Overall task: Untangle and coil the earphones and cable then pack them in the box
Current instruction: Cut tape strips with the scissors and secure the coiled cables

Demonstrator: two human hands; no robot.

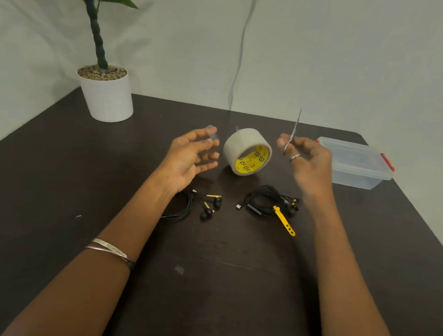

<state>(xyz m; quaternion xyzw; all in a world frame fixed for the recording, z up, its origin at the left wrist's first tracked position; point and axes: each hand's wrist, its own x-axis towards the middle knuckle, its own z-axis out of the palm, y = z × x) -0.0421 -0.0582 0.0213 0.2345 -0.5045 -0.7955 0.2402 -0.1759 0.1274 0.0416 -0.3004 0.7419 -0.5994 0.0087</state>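
I find the earphones (209, 206) lying on the dark table (50, 177), their black buds with gold stems just beside a loosely coiled black lead that runs under the left wrist. To their right, apart from them, lies the cable (266, 200), a black bundle with a plug end pointing left and a yellow strap (284, 220) trailing from it toward me.

Neither item is held. The left hand (188, 156) hovers above and behind the earphones, palm turned inward, fingers spread and relaxed; a small piece of clear tape (212, 133) appears to cling at its fingertips, though blur prevents me from confirming the contact. The right hand (308, 163) hovers above and behind the cable bundle, its thumb and fingers pinched on a narrow strip of tape (293, 131) that stands upward from the grip. A ring shows on one finger of that hand.

Between the two hands a tape roll (246, 151) stands on edge on the table, its yellow core facing me. The box (357, 165), clear plastic with red clips and its lid on, sits at the far right of the table, well apart from the cable. A potted plant (105, 92) stands at the far left corner. Two bangles (110, 250) circle the left forearm.
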